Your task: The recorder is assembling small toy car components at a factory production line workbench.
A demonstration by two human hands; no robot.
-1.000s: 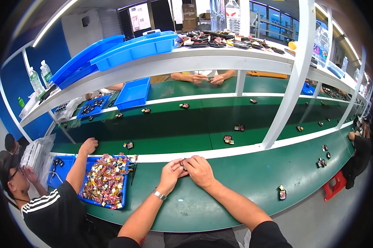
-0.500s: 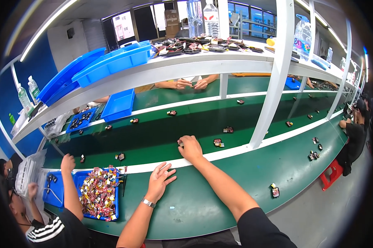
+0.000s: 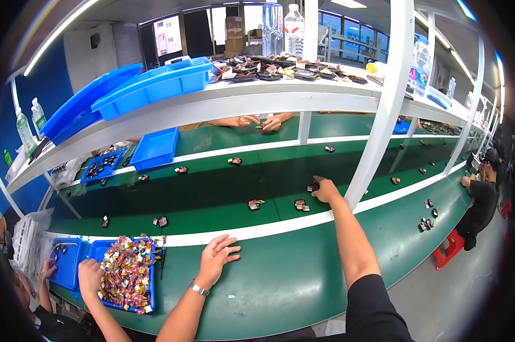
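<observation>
My right hand point(image 3: 327, 190) reaches far out over the dark green conveyor belt point(image 3: 212, 194), close to a white upright post point(image 3: 381, 119). Its fingers are curled on a small dark part point(image 3: 313, 186) that rests on or just above the belt. My left hand point(image 3: 216, 259) lies flat with fingers spread on the lighter green worktop point(image 3: 280, 285), holding nothing, a watch on its wrist. Two more small parts point(image 3: 254, 203) point(image 3: 301, 205) sit on the belt just left of my right hand.
A blue tray point(image 3: 126, 273) of colourful small pieces lies at my left, with a co-worker's hand point(image 3: 89, 275) on it. Blue bins point(image 3: 155, 85) and dark trays fill the shelf above. Another person's hands point(image 3: 257, 121) work across the belt; a person point(image 3: 484, 196) sits far right.
My two hands, together on a small part a second ago, have split. The right hand has reached out and to the right over the belt; the left stays flat on the worktop.
</observation>
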